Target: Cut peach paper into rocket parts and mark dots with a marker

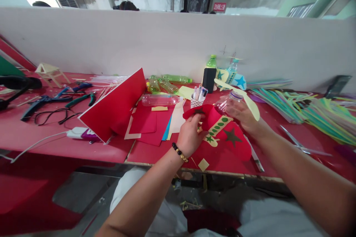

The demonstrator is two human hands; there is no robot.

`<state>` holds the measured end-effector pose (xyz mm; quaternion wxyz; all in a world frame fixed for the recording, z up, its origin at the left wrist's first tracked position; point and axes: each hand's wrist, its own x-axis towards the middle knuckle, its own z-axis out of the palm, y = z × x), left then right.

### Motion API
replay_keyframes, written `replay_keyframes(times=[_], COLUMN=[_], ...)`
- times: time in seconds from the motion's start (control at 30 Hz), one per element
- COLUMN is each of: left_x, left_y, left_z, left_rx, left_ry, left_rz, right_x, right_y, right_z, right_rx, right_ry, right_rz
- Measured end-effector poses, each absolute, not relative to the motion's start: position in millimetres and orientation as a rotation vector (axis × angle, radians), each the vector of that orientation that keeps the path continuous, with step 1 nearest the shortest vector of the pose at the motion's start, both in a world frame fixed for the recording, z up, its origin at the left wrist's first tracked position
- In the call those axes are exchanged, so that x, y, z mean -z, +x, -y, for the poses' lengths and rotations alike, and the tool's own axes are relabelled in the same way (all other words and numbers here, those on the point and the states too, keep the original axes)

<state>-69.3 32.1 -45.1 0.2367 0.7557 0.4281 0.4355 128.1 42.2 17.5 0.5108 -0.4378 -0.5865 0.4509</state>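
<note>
Probably the bottle plane [221, 126] over the red surface [167, 152] is light, with bendy paper wings [244, 145], so it's best held near the neck [236, 95], where the right hand [236, 113] grips while the left hand [191, 133] pinches one wing.

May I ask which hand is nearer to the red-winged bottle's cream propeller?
Right. The right hand grips the bottle just beside the propeller; the left hand is farther away, at a red wing.

The pale propeller blade [252, 108] seems to hide part of the right hand [239, 115].
</note>
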Motion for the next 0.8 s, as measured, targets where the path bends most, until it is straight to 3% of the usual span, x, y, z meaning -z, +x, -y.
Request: replay_keyframes(times=[0.53, 0.8], left_x=[47.9, 52.0], left_y=[-73.5, -70.6], left_z=[-33.6, -33.5], left_rx=[-1.209, -1.193], left_ry=[2.09, 2.114], left_rz=[-1.213, -1.238], right_x=[-62.9, -60.7], right_y=[180.3, 218.3], right_z=[-97.1, -144.9], right_rx=[-1.058, -0.841], right_ry=[-1.055, -1.249], right_rz=[1.266, 1.203])
